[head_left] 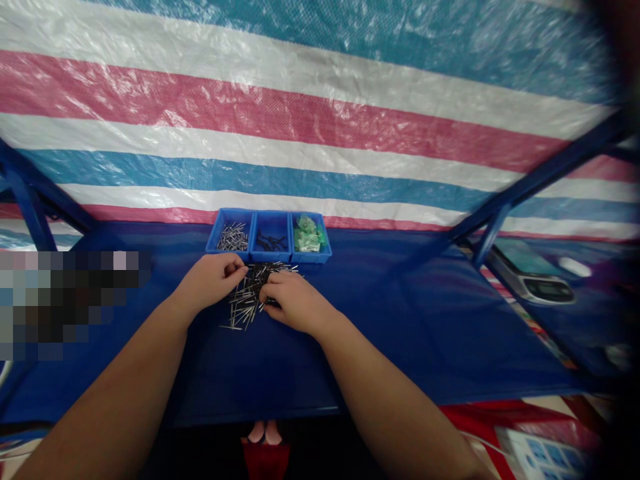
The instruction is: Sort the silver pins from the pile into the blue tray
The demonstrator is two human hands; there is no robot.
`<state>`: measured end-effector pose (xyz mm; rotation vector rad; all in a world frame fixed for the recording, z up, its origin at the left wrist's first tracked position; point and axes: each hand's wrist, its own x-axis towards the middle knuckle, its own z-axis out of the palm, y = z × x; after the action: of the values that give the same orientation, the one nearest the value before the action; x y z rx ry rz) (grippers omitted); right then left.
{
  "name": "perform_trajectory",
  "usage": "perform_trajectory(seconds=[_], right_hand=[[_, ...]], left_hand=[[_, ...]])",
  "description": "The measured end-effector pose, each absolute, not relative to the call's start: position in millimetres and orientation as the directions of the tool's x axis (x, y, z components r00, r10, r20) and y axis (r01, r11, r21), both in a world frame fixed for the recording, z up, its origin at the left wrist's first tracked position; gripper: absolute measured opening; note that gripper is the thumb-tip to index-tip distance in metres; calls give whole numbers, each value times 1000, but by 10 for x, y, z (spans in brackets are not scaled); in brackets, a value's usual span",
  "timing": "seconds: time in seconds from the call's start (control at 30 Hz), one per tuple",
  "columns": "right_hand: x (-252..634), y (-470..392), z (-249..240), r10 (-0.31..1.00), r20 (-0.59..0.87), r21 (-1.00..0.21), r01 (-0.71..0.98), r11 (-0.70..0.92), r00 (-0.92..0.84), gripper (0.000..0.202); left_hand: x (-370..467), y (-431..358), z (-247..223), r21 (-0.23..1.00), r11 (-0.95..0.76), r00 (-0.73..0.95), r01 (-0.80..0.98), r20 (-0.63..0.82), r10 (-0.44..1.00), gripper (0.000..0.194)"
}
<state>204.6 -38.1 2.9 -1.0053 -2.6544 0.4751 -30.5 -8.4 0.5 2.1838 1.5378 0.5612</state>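
Nails [246,298], or thin metal pins much like them, lie in a loose heap on the blue surface [400,320], just in front of a row of three small blue bins [270,238] and between the person's two hands. They look light, stiff and smooth, with sharp points, so they probably slip and tangle easily; a single one is likely best pinched at mid-shaft between thumb and forefinger, clear of the tip. The left hand [210,280] rests at the heap's left edge with its fingers curled inward and thumb and fingertips drawn together, seemingly pinching one or a few pins, though the exact hold is too small to tell. The right hand [293,300] lies palm down on the right side of the heap, fingers bent and closed over the pins, touching them; whether it actually grips any cannot be told. Of the bins, the left one holds silver pins, the middle one dark pieces, and the right one something green and white. A striped tarp [300,120] hangs behind, and a scale [543,283] sits off to the right.
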Motion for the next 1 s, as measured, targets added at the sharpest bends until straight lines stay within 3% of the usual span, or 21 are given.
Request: perform_trajectory(seconds=[0.2,1.0], right_hand=[[2029,-384,40,707,130,-379,624,683,-695,11],[2014,-407,15,625,164,-357,545,759,-763,15]], left_hand=[[-304,-84,-19,549,-317,325,774,86,942,24],[-253,-106,8,550,-353,369,757,86,925,21]])
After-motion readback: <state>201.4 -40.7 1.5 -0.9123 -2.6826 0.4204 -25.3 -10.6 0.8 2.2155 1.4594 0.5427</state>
